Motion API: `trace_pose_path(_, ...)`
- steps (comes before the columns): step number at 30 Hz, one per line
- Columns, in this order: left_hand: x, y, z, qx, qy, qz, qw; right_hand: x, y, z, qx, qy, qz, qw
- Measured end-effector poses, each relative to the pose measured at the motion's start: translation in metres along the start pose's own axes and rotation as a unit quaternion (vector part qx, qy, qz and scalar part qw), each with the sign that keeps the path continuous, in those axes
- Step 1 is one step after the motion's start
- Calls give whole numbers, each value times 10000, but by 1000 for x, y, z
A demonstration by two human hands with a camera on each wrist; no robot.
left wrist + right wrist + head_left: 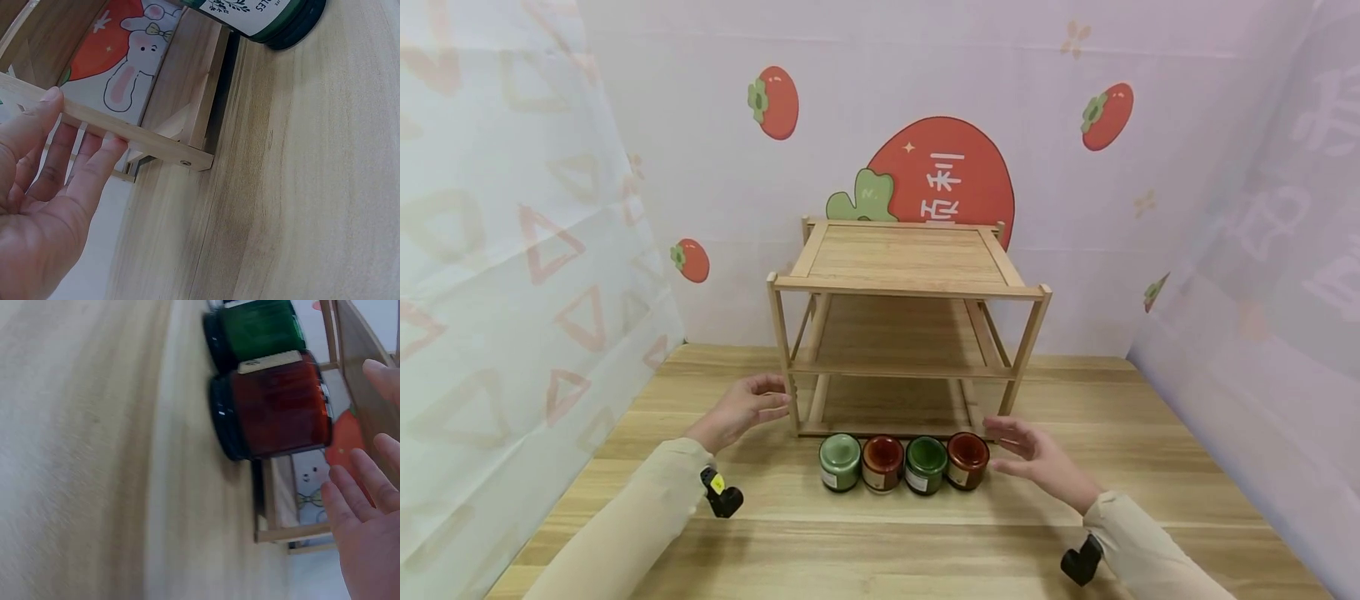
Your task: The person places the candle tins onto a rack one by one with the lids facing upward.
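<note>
A two-tier wooden rack (910,290) stands on the table. At its front left leg (150,142) is my left hand (747,410); in the left wrist view the thumb and fingers lie around this leg. My right hand (1037,458) is near the right front leg, beside the row of jars, with fingers spread and nothing held. In front of the rack stand a pale green jar (840,461), an amber-red jar (882,462), a dark green jar (927,464) and a red-brown jar (967,459). The red-brown jar (281,406) is nearest the right hand and sits on a dark base.
The wooden table (895,550) runs under everything. Behind the rack hangs a pale cloth backdrop (647,100) with persimmon prints, and similar cloth walls (1262,250) close in both sides. Black wrist cameras (722,493) sit on both sleeves.
</note>
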State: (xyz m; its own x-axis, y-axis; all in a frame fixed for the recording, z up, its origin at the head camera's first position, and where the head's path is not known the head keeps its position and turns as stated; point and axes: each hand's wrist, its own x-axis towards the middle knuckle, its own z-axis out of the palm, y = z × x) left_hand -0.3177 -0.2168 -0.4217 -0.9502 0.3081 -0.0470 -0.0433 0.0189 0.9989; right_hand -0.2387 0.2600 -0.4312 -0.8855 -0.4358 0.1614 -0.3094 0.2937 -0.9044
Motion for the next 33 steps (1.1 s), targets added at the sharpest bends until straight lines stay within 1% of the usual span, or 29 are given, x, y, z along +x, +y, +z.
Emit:
trace_pose_path(4,0,0,0,-18,13,-20,10000,2,12,5,156,-83,132,9998)
trace_pose_path(8,0,0,0,-18,17,-64,10000,4,21,9,118,-117,60,9998)
trace_pose_path(12,0,0,0,-20,-11,-51,10000,6,25,12,218,-182,70,9996)
trace_pose_path(16,-1,1,0,-1,-30,-41,10000,7,27,13,337,-188,194,9991)
trace_pose_path(24,-1,4,0,-1,-22,-73,10000,10,32,14,146,-336,531,9979)
trace_pose_path(33,-1,4,1,35,12,-108,9999,15,32,16,-113,-371,606,9974)
